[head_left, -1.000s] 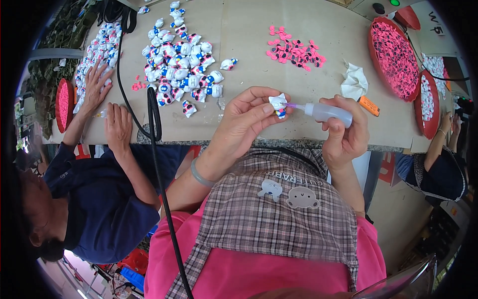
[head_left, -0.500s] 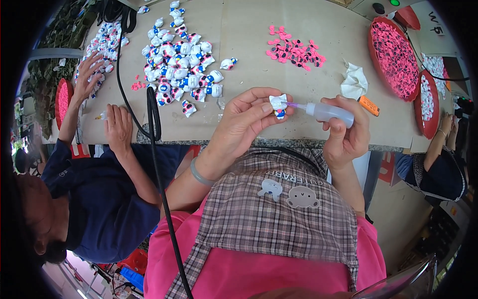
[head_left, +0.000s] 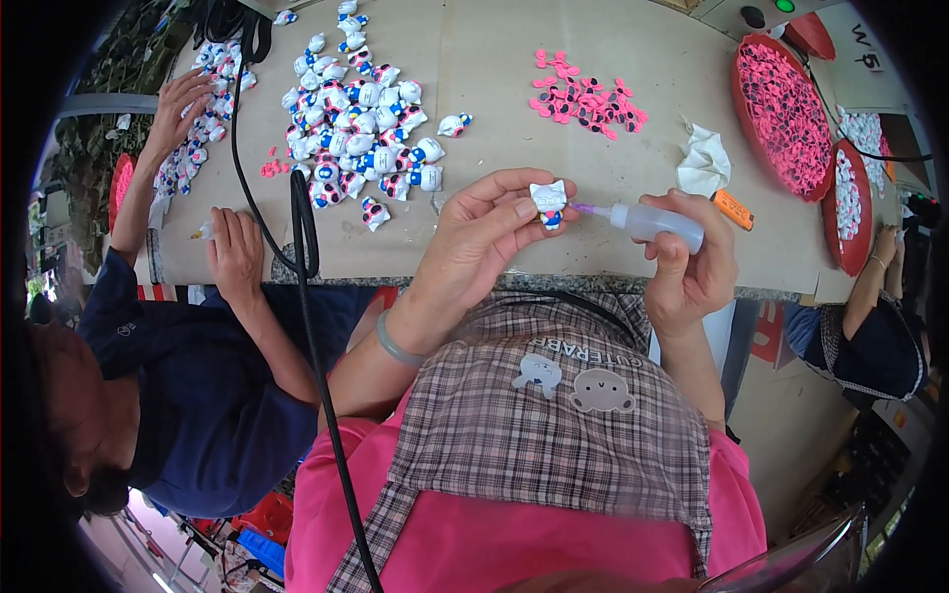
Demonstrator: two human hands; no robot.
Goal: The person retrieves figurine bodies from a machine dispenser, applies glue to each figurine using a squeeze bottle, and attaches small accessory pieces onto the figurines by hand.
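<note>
Between the thumb and fingers of my left hand is a small white cat figurine with a blue lower body, held upright above the table's near edge. My right hand grips a translucent squeeze bottle lying nearly level. Its thin purple nozzle tip points left at the figurine, with a small gap between them. Beyond my left hand lies a heap of similar white and blue figurines. Small pink pieces with dark spots are scattered on the table farther off.
A crumpled white tissue and an orange object lie beyond my right hand. Red trays of pink and white pieces stand at the right. A black cable hangs at the left, near a co-worker's hand. Another person works at far right.
The bottle's nozzle has come away from the figurine, leaving a small gap. My left hand has turned the figurine slightly. At the left, the co-worker's raised hand has moved farther over the figurines.
</note>
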